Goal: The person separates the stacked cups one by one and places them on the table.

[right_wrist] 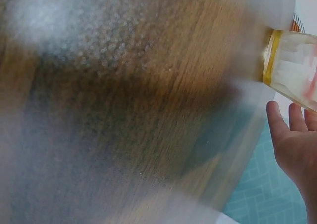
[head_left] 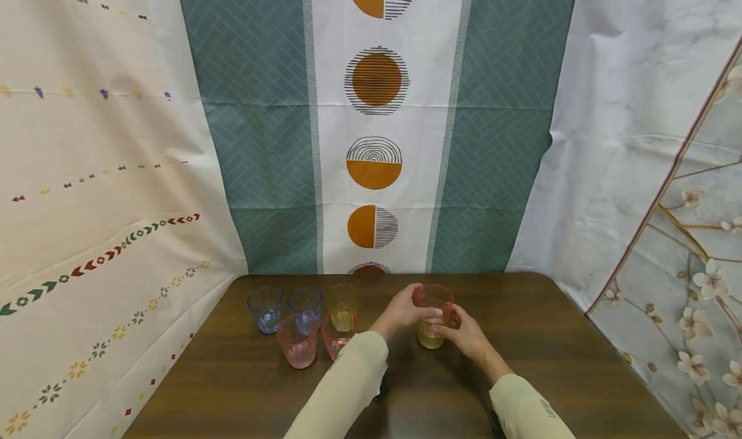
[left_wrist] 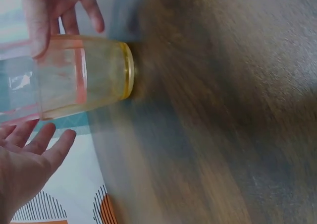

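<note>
A pink clear glass (head_left: 436,294) stands upright inside a yellow clear glass (head_left: 430,340), its upper part rising above the yellow rim. My left hand (head_left: 404,313) grips the pink glass from the left, thumb across the front. From the right, my right hand (head_left: 471,342) holds the yellow glass, its thumb near where the two glasses overlap. In the left wrist view the yellow glass (left_wrist: 106,70) appears sideways, between the left hand (left_wrist: 27,167) and the right hand (left_wrist: 59,6). The right wrist view shows the yellow base (right_wrist: 271,58) above the right fingers (right_wrist: 280,127).
Left on the brown table (head_left: 556,362) stand two blue glasses (head_left: 268,311) and another yellow glass (head_left: 342,297) in a back row. Two more pink glasses (head_left: 298,344) are in front, one partly behind my left sleeve (head_left: 348,381). Patterned cloths (head_left: 261,136) hang around the table.
</note>
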Motion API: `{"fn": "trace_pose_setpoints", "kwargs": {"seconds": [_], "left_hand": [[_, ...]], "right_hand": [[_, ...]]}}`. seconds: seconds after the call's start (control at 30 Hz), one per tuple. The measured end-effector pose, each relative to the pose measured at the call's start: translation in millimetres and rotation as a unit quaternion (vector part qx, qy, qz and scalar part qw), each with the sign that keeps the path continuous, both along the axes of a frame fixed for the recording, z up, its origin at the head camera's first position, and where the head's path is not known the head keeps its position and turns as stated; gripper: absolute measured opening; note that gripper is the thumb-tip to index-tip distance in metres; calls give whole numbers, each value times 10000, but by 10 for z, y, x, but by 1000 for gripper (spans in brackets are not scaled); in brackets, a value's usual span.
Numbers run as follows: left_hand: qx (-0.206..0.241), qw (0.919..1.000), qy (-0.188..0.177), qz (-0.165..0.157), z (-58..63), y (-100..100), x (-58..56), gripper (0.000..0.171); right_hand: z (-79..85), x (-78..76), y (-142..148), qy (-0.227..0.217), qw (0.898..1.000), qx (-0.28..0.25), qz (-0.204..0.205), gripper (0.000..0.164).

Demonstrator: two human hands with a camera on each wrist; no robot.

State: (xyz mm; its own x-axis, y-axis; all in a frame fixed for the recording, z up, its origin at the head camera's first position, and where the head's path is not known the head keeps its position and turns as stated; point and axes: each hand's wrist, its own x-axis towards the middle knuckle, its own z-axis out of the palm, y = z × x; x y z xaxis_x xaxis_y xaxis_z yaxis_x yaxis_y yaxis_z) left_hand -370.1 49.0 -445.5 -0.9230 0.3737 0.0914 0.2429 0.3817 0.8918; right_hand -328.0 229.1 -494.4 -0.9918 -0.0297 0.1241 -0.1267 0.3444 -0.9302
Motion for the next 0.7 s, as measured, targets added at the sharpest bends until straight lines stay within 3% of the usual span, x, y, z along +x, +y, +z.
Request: {"fn": "trace_pose_setpoints", "kwargs": {"seconds": [0.33, 0.6, 0.7], "left_hand": [[361, 9992, 122, -81, 296, -130, -34, 79], [621, 9980, 71, 55, 557, -361, -92, 80], [614, 9980, 88, 119, 646, -465, -114, 80]], "right_hand": [[3, 16, 11, -104, 9998, 145, -18, 81], [11, 17, -2, -105, 9999, 88, 19, 77], [90, 76, -40, -71, 10000, 49, 34, 75]]}}
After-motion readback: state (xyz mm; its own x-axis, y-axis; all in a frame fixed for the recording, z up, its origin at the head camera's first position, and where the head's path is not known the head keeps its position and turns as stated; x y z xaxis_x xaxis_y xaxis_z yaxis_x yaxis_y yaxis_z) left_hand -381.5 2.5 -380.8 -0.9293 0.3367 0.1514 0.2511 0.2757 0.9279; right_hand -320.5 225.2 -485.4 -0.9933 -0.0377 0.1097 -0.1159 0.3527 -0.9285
